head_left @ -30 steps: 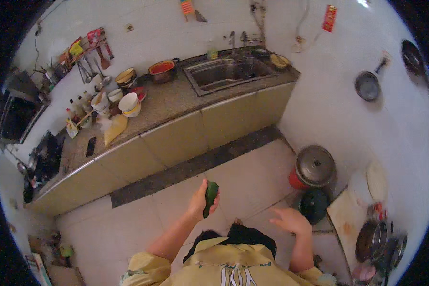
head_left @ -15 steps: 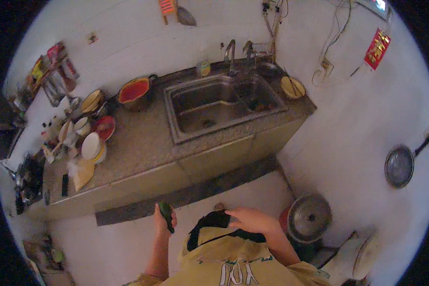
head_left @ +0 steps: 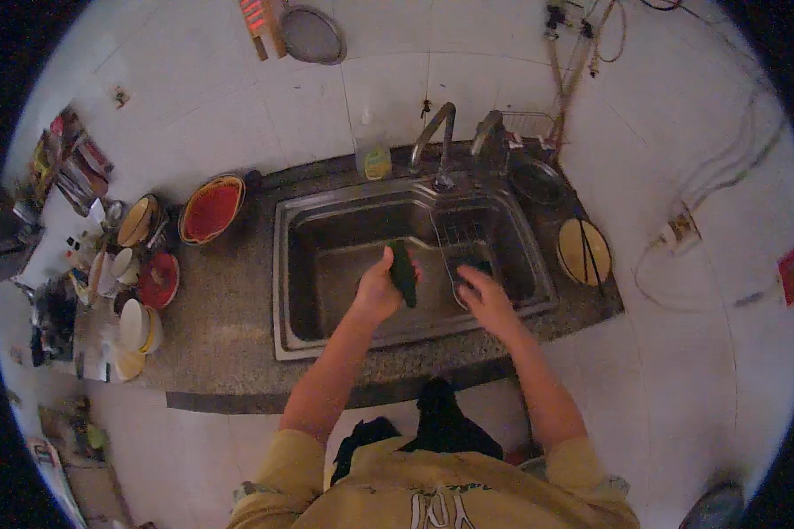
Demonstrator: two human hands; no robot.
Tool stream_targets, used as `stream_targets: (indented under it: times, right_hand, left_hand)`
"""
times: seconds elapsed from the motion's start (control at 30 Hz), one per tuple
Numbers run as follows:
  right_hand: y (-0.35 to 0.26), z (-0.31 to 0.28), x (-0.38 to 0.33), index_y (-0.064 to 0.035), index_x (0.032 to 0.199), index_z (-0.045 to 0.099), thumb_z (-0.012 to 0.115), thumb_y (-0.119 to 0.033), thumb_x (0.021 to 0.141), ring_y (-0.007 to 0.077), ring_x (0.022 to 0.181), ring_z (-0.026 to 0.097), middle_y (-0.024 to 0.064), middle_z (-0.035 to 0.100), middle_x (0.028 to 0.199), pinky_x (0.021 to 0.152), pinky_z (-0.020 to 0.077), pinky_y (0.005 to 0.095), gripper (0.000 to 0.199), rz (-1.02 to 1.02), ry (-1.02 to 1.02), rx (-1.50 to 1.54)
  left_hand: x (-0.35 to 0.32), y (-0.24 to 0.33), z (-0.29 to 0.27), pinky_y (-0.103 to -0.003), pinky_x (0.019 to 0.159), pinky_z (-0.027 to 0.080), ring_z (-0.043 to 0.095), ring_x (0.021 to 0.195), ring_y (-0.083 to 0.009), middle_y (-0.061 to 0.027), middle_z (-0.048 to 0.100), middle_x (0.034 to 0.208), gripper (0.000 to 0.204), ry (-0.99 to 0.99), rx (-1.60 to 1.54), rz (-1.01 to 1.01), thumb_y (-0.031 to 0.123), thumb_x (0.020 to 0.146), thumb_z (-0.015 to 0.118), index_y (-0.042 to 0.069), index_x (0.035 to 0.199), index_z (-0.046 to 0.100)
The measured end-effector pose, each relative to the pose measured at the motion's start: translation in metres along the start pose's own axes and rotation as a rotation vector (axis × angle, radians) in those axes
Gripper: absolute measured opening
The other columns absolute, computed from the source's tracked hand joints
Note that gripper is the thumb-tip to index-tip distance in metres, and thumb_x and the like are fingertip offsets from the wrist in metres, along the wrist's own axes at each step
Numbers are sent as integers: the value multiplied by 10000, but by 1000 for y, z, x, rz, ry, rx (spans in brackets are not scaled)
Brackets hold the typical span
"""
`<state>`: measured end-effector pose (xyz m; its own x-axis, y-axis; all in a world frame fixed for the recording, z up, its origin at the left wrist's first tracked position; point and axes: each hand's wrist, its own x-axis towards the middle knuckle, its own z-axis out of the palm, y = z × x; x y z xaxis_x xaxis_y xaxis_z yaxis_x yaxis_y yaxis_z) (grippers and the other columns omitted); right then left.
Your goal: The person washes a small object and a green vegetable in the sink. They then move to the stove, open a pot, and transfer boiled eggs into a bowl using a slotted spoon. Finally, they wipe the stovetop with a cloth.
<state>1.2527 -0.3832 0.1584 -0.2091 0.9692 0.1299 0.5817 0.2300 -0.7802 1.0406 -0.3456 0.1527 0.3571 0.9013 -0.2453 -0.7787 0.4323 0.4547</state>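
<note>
Over the basin of the steel sink [head_left: 302, 264], the dark green cucumber [head_left: 403, 271] stood nearly upright, gripped low down by the left hand [head_left: 378, 291]. Its fingers were curled tight around the lower part of the vegetable, and the upper end stuck out above the knuckles.

Just right of those fingers, the right hand [head_left: 485, 296] hung over a wire rack [head_left: 463, 238] set inside the sink, apart from the cucumber. Its fingers were spread and slack, holding nothing that I could see; something small and dark green [head_left: 476, 263] lay just beyond the fingertips, too blurred to name.

Farther beyond both hands rose the curved tap [head_left: 436, 141] at the back edge of the sink, with a yellowish bottle [head_left: 377, 161] just to its left against the wall. To the right of the right hand, a round yellow plate [head_left: 584, 250] sat on the counter with chopsticks across it, and a dark bowl [head_left: 536, 180] stood behind it.

Well to the left of the left hand, a red basin [head_left: 210, 210] rested on the speckled worktop [head_left: 220, 326], and past it bowls and dishes [head_left: 137, 291] were crowded together near the counter's end.
</note>
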Motion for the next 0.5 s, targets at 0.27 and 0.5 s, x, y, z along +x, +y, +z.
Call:
stream_targets:
  times: [0.27, 0.5]
  right_hand:
    - [86, 11, 191, -3, 1244, 295, 427, -139, 826, 327, 1163, 333, 185, 301, 1287, 984, 264, 356, 459, -224, -48, -307]
    - [84, 31, 207, -14, 1261, 262, 411, -12, 789, 308, 1188, 297, 149, 250, 1323, 966, 286, 332, 495, -146, -202, -418]
  left_hand:
    - [92, 1, 17, -383, 923, 330, 437, 1072, -288, -140, 504, 1101, 469, -12, -58, 235, 354, 835, 437, -4, 1135, 392]
    - [112, 2, 1, -427, 959, 285, 380, 1111, -334, -204, 412, 1160, 442, 17, -256, 165, 370, 842, 410, 5, 1089, 377]
